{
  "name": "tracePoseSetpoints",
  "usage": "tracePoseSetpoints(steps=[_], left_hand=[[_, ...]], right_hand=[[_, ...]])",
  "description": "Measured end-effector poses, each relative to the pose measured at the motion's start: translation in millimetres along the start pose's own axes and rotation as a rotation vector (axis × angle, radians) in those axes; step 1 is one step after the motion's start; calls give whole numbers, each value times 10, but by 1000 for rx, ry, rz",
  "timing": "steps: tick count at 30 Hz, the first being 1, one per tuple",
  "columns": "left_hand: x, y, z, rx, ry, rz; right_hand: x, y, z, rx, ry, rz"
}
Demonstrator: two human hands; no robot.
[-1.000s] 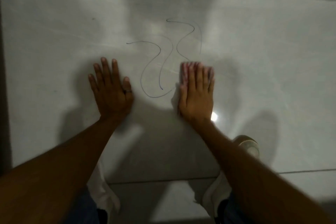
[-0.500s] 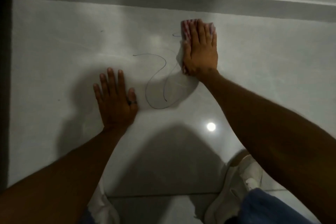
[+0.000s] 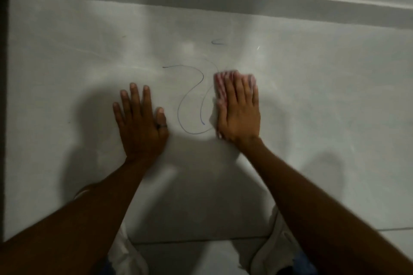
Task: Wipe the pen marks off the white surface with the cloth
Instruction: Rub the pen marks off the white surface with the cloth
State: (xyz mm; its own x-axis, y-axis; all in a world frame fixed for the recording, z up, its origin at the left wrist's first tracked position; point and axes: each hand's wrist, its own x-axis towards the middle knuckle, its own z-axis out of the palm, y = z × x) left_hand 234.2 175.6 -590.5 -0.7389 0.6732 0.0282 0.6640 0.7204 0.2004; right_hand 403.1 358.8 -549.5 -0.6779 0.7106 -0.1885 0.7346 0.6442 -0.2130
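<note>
Right hand [image 3: 240, 109], fingers straight, presses a pink cloth [image 3: 220, 87] onto the white surface [image 3: 324, 96] beside blue pen marks [image 3: 190, 105] — left hand [image 3: 139, 123] rests flat, holding nothing. Short passes may skip the stray mark [image 3: 218, 42] above.

Left hand [image 3: 140, 123] flat on the white surface [image 3: 312, 96].
I see the right hand [image 3: 240, 111] pressing the cloth [image 3: 218, 83] flat beside the pen marks [image 3: 186, 98].

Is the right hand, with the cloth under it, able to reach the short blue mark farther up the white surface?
Probably yes. The short blue mark lies beyond the right hand, with only bare white surface between them, and the cloth sits under its flat fingers.
</note>
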Motion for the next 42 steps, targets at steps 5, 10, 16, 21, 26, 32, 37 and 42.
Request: tracePoseSetpoints(steps=[5,10,16,21,26,32,37,42], left_hand=[[-2,13,3,26,27,8],[-11,-4,17,51,41,17],[-3,34,-31,39,10,4],[10,35,-87,14,-26,-4],[17,53,-101,-6,-34,-7],[20,55,-88,-13,-21,-11],[12,73,-126,-17,-17,-5],[16,67,-130,-12,-22,-7]], right_hand=[[1152,-148,-228,46,60,127],[1215,-463,-217,-6,-1,-197],[1074,-568,-188,3,32,0],[843,-631,-135,77,47,-36],[63,-370,75,25,29,-151],[-975,-489,315,82,-9,-161],[-673,-226,283,34,-80,-596],[214,-475,71,52,57,-207]])
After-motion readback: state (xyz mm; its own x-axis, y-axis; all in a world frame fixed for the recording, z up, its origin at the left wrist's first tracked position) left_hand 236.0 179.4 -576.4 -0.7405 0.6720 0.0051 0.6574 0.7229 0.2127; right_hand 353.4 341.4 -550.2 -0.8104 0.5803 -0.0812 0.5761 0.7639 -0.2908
